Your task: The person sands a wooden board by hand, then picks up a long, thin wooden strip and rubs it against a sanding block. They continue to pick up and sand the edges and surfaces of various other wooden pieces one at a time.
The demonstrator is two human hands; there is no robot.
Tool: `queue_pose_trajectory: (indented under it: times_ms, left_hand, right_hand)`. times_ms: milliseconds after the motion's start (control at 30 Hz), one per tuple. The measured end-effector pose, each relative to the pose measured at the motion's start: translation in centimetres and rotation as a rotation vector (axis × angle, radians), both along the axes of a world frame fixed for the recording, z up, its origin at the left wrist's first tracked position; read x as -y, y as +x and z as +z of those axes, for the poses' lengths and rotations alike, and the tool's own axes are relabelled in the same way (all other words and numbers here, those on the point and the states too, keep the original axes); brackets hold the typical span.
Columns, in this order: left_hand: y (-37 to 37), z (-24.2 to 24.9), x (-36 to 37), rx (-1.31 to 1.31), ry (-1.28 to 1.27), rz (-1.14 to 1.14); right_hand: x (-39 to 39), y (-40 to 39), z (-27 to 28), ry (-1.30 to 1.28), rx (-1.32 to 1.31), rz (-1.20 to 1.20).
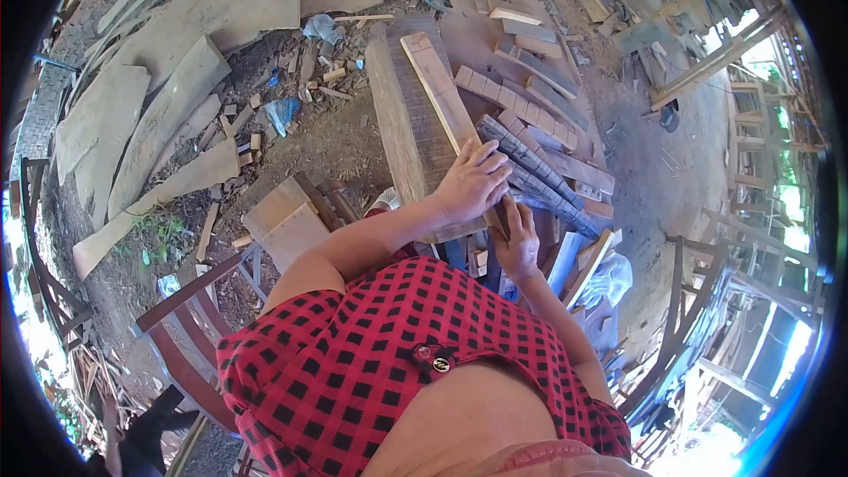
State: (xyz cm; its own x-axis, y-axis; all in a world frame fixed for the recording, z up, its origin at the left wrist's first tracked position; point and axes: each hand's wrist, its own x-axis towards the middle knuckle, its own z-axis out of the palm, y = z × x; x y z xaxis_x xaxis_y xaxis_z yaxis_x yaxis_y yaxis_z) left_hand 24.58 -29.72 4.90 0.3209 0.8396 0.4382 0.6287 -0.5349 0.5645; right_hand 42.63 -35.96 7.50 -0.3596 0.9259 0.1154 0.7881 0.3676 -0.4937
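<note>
A long pale wooden plank [435,84] lies slantwise on a thick, weathered wooden beam [396,115]. My left hand [475,181] is over the near part of this plank, its fingers curled across the wood. Just nearer to my body, my right hand [518,243] is closed at the plank's near end, thumb and fingers around a dark edge or piece that I cannot make out. The two hands almost touch. Right of them, dark-striped wood strips [530,168] lie in a bundle, and a row of small wooden blocks [512,106] stretches beyond.
Large curved boards [212,13] lie on the ground at the far left. A reddish-brown chair [190,336] stands at the lower left, near a stack of short boards [284,221]. Clear plastic [608,281] lies on the right. Offcuts and blue plastic scraps [283,113] litter the dirt.
</note>
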Motion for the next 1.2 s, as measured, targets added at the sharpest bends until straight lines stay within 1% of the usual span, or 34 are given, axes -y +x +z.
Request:
queue_pose_trajectory:
  times_ms: [67, 133, 200, 267, 300, 367, 400, 467, 533, 600, 667, 700, 767, 800, 867, 900, 967, 1033, 1100, 1200]
  left_hand:
    - [-2.0, 0.1, -1.7, -0.03, -0.005, -0.003]
    - [-5.1, 0.3, -4.2, -0.002, 0.131, 0.17]
    - [-9.0, -0.5, -7.8, -0.126, 0.025, 0.383]
    - [-11.8, -2.2, -9.9, 0.114, -0.088, 0.359]
    - [-12.4, -2.4, -10.2, 0.112, -0.091, 0.361]
    - [-13.3, -2.7, -10.5, 0.386, -0.124, 0.371]
    - [-13.5, -2.7, -10.6, 0.381, -0.126, 0.368]
    - [-13.5, -2.8, -10.8, 0.371, 0.018, 0.433]
    - [-13.0, -3.1, -10.9, 0.395, -0.003, 0.44]
    - [-13.0, -3.2, -11.2, 0.414, -0.018, 0.45]
    - [-13.2, -3.2, -11.7, 0.366, 0.119, 0.386]
    - [-13.6, -3.7, -12.4, 0.369, 0.118, 0.382]
    - [-14.1, -5.0, -13.3, -0.145, 0.016, 0.448]
    - [-13.9, -5.0, -13.0, -0.141, 0.012, 0.451]
    - [-13.9, -4.6, -12.7, -0.327, -0.007, 0.499]
    - [-13.7, -5.1, -12.8, -0.324, -0.007, 0.505]
    - [-13.2, -6.4, -13.1, -0.064, 0.025, 0.561]
    - [-13.1, -6.3, -13.1, -0.027, 0.001, 0.57]
    - [-13.1, -6.5, -13.0, 0.007, -0.025, 0.582]
    - [-13.4, -6.7, -12.9, 0.025, -0.02, 0.551]
  right_hand:
    - [-1.4, -1.3, -0.1, 0.024, 0.006, 0.007]
    - [-3.6, -3.4, 0.4, 0.028, -0.008, 0.049]
    - [-6.4, -6.3, 0.3, 0.031, -0.01, 0.041]
    - [-9.7, -9.5, -0.2, 0.09, -0.004, 0.043]
    - [-11.3, -10.9, -0.6, 0.134, -0.006, 0.045]
    - [-14.2, -13.2, 0.0, 0.082, 0.026, 0.053]
    - [-15.0, -14.0, 0.2, 0.034, 0.058, 0.058]
    - [-15.7, -14.2, -0.1, 0.038, 0.055, 0.061]
    - [-15.3, -13.6, -0.1, 0.047, 0.061, 0.064]
    - [-14.2, -12.9, -0.1, -0.022, -0.015, 0.014]
    - [-12.1, -10.8, -0.6, 0.031, -0.048, 0.034]
    - [-10.7, -9.4, -0.8, 0.081, -0.08, 0.059]
    - [-7.5, -6.8, -0.9, 0.046, -0.062, 0.038]
    - [-5.7, -5.6, -0.6, 0.015, -0.048, 0.022]
    - [-2.0, -3.6, 0.5, 0.004, -0.01, -0.009]
    - [-0.3, -2.6, 0.6, 0.006, -0.007, -0.003]
    - [1.9, -1.0, 0.3, -0.042, 0.005, -0.065]
    - [2.2, -0.8, 0.2, -0.035, 0.012, -0.059]
    - [1.1, -1.2, 0.1, -0.025, 0.036, -0.048]
    - [-4.0, -4.4, 0.1, -0.009, 0.031, -0.033]
